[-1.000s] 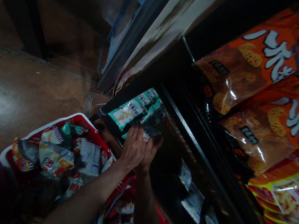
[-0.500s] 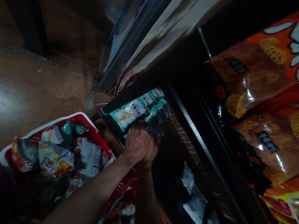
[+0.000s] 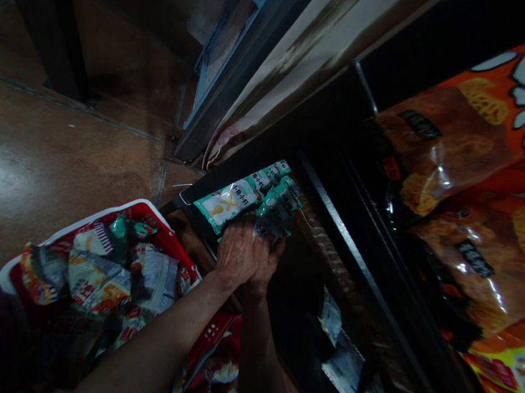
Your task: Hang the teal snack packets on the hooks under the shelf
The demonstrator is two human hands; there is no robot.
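Note:
Two rows of green-and-white snack packets [image 3: 234,201] lie overlapping at the far end of a dark shelf. My left hand [image 3: 236,251] and my right hand [image 3: 267,261] are side by side, touching, at the near end of these rows. Fingers of both hands are curled against the nearest green snack packet [image 3: 268,227] in the right row. The left fingertips are tucked out of sight, and the right thumb side shows beside the packet's edge. Dim light blurs the exact contact.
A red basket with a white rim [image 3: 95,219] full of mixed snack packets stands at the left. Below my forearms is another red container [image 3: 215,335] with packets. Loose silvery packets [image 3: 343,364] lie on the shelf. Large orange snack bags [image 3: 464,243] fill the right side.
The view has shifted slightly, so the shelf and bags sit a little lower and further right. Both hands stay at the near end of the green packets, with the nearest packet slightly shifted.

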